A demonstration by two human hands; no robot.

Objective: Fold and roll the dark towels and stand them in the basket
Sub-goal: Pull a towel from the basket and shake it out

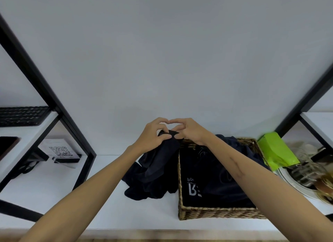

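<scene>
The black keyboard (22,115) at nine o'clock is cut by the left edge. At three o'clock, the stacked white plates (295,184) with blurred glassware run off the right edge. The right forearm hides part of the dark cloth (212,178) inside the woven wicker basket (216,213), whose white lettering is partly covered.
</scene>
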